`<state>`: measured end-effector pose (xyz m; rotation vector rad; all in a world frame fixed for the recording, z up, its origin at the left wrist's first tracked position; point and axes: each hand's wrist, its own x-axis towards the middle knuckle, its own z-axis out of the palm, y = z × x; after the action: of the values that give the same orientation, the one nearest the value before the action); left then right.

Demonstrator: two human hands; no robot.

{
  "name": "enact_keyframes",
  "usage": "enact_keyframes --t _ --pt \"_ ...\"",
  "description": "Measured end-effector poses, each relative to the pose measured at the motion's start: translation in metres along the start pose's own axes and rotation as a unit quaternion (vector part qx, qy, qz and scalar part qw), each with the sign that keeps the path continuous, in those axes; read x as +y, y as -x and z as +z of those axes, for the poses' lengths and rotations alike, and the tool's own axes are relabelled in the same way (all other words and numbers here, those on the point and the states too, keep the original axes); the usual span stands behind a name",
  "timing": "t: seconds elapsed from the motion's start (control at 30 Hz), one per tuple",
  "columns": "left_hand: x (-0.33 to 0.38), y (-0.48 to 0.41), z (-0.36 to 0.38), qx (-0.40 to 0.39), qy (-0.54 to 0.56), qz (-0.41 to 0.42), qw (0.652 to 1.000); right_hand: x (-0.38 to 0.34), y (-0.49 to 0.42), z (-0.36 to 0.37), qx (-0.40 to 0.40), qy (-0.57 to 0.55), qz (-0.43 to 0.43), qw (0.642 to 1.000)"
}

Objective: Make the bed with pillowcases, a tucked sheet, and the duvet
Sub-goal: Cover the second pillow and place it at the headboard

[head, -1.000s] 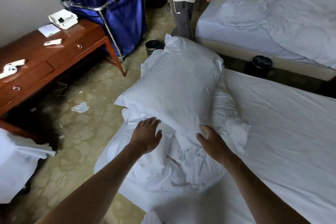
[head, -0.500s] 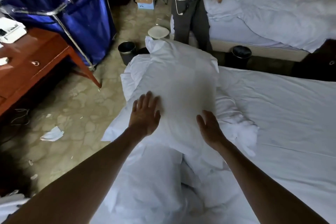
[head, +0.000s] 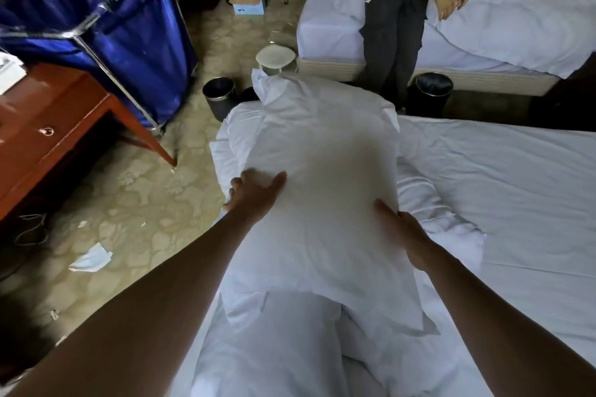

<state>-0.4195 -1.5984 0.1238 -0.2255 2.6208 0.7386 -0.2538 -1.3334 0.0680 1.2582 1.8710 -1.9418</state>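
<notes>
Head view: both hands are on a white pillow (head: 322,164) at the near corner of the bed (head: 503,190).
The pillow lies on bunched white linen, on top of the sheet. The left hand (head: 254,193) presses its left side with straight, spread fingers. The right hand (head: 407,235) lies against its right edge, thumb on top; I cannot tell if the other fingers curl. Another person (head: 396,26) stands beside the second bed (head: 516,26), and a blue laundry cart (head: 129,29) stands on the left.
</notes>
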Motion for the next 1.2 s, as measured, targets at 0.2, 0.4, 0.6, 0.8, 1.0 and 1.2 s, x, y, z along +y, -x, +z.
enact_keyframes --t 0.2,0.4,0.6,0.8,1.0,1.2 --pt "-0.006 -0.015 -0.004 -0.052 0.120 -0.088 0.988 -0.001 -0.014 -0.001 -0.027 -0.041 0.046 0.998" --pt "-0.001 -0.014 -0.010 -0.086 0.179 -0.090 0.976 -0.013 -0.011 -0.004 -0.023 -0.023 0.080 0.996" --pt "0.006 0.007 0.001 -0.047 0.175 -0.023 0.983 -0.012 -0.010 0.003 0.026 -0.005 0.050 0.998" --pt "0.006 0.047 0.013 0.098 0.083 0.042 0.991 -0.008 0.023 0.018 0.160 0.011 -0.036 0.986" --pt "-0.014 0.073 -0.004 0.120 0.116 0.128 0.978 -0.011 0.068 0.014 0.206 0.026 -0.071 0.976" --pt "-0.038 0.117 -0.013 0.113 0.157 0.184 0.964 -0.008 0.125 -0.002 0.232 -0.021 -0.099 0.968"
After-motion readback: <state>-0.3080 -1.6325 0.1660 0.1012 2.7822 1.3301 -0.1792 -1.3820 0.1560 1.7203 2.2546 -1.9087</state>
